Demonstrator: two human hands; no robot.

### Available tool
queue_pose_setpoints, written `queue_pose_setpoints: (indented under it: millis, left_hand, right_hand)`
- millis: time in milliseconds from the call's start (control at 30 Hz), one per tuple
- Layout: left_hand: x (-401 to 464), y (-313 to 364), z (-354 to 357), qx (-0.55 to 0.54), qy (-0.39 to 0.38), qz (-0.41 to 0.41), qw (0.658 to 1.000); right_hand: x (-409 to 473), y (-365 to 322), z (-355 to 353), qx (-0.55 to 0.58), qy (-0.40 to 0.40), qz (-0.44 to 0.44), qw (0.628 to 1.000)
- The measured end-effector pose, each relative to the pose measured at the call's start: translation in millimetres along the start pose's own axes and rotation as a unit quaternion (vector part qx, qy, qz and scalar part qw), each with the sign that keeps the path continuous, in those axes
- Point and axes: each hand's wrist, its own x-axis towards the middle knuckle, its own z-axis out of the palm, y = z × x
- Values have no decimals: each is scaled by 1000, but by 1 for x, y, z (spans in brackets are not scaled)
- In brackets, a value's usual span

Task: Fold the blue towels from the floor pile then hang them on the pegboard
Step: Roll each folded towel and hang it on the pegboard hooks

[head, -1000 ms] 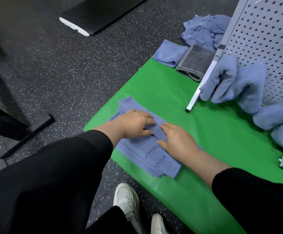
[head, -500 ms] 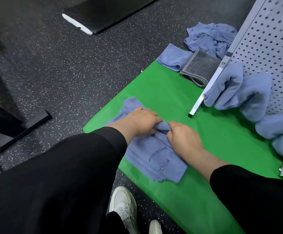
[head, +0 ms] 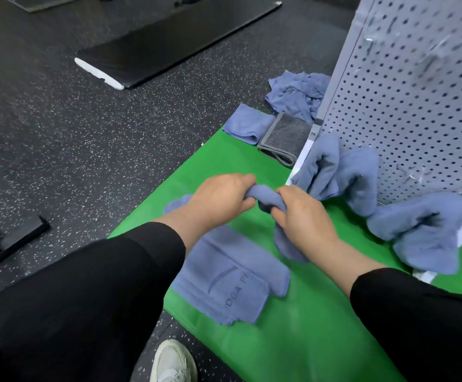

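Gripping the bunched middle of the blue towel (head: 265, 197) with left hand (head: 218, 199) and right hand (head: 304, 216), I had it half raised off the green mat (head: 307, 340), folding done, and judged hanging on the pegboard (head: 417, 106) came next.

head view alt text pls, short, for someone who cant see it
Both hands, left hand and right hand, grip a folded blue towel above a green mat. More blue towels hang on the grey pegboard at right.
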Motion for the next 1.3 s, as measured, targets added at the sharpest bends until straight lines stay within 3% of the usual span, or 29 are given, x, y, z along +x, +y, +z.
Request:
queue_pose_setpoints:
  millis: [133,400,767,900,1000,1167,1300]
  left_hand:
    - [18,47,-10,-14,66,39,997]
    - [55,170,-36,23,142,105,984]
    - [74,285,-27,-83,108,63,989]
    - [88,307,-32,-144,106,65,982]
    - [107,327,-48,-187,151,72,968]
    - [135,361,-75,-264,212,74,938]
    - [158,381,-79,-289,206,64,933]
  right_hand:
    - [-4,15,-52,7,73,11,997]
    - [-58,71,-150,-8,125,85,989]
    - [-130,140,-217,34,181,135,974]
    - [-138,161,-237,64,208,128,968]
    - [-134,175,-262,79,254,117,957]
    - [-124,190,-309,44,353,61,933]
    - [-110,220,-333,8,383,53,922]
